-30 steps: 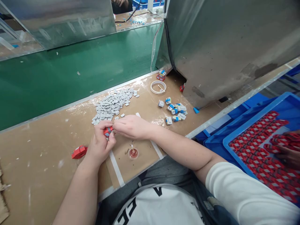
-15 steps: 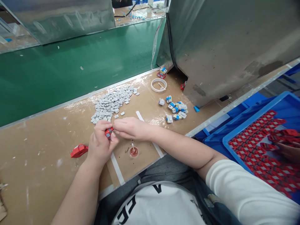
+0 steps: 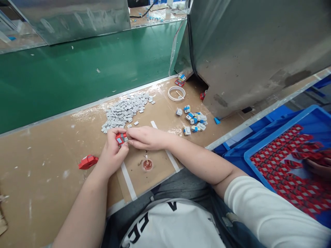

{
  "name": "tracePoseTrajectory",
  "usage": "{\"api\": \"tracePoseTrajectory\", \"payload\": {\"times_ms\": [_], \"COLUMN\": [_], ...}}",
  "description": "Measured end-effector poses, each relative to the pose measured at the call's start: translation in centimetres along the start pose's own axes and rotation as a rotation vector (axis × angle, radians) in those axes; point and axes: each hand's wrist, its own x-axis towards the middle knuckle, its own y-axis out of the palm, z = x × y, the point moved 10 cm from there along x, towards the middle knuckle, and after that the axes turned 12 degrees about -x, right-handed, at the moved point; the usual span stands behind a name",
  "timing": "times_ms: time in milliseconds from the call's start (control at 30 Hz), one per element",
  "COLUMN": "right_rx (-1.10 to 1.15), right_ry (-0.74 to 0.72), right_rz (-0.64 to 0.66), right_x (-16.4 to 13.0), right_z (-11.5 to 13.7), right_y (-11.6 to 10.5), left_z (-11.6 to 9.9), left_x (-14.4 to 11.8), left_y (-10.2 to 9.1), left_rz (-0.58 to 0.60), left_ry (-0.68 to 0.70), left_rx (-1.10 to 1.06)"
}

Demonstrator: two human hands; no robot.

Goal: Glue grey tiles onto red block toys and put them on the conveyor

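Between the thumb and fingers of my left hand [image 3: 112, 151] is a small red plastic part [image 3: 120, 138] with light grey-blue and dark panels. My right hand [image 3: 147, 137] has its fingers pressed together at the right end of that part; whatever its fingertips pinch is hidden. Behind both hands lies a pile of small light grey plates [image 3: 124, 111], with a few loose ones at its near edge. A small round dish of reddish liquid [image 3: 147, 165] with a thin white-tipped stick in it stands in front of my right hand. Left of my left hand lies a larger red part [image 3: 88, 162].
Several white, blue and yellow blocks [image 3: 196, 119] lie to the right, near a white ring [image 3: 176, 93] of tape. A metal housing [image 3: 253, 58] rises behind them. At the right, another person's hand [image 3: 317, 167] reaches into a blue crate [image 3: 248, 155] of red parts.
My left hand has turned the red part, so more of its panelled face shows. My right fingertips stay at its right end. The view has shifted slightly.
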Motion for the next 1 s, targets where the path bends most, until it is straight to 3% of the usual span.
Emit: {"api": "tracePoseTrajectory", "payload": {"times_ms": [200,467,633,733,833,900,1000], "right_rx": [-0.049,0.127,0.170,0.153,0.073,0.031,-0.050], "right_ry": [0.010,0.026,0.035,0.088,0.163,0.158,0.102], "right_rz": [0.024,-0.038,-0.072,-0.065,-0.111,-0.122,-0.012], "right_x": [-0.1,0.2,0.4,0.3,-0.3,-0.9,-2.1], "right_z": [-0.2,-0.8,-0.8,-1.4,-2.0,-1.2,1.1], "right_y": [0.7,0.9,0.4,0.0,-1.6,-2.8,-2.9], "left_z": [0.4,1.0,1.9,3.1,3.7,3.2,2.3], "left_x": [-0.2,0.0,0.2,0.7,1.6,2.1,2.5], "left_y": [0.3,0.2,-0.1,0.1,0.7,0.8,0.9], "left_rz": [-0.034,-0.081,-0.136,-0.162,-0.156,-0.139,-0.082], "left_ry": [-0.088,-0.109,-0.094,-0.146,-0.229,-0.246,-0.266], "left_rx": [-0.009,-0.048,-0.191,-0.432,-0.842,-1.065,-1.247]}}
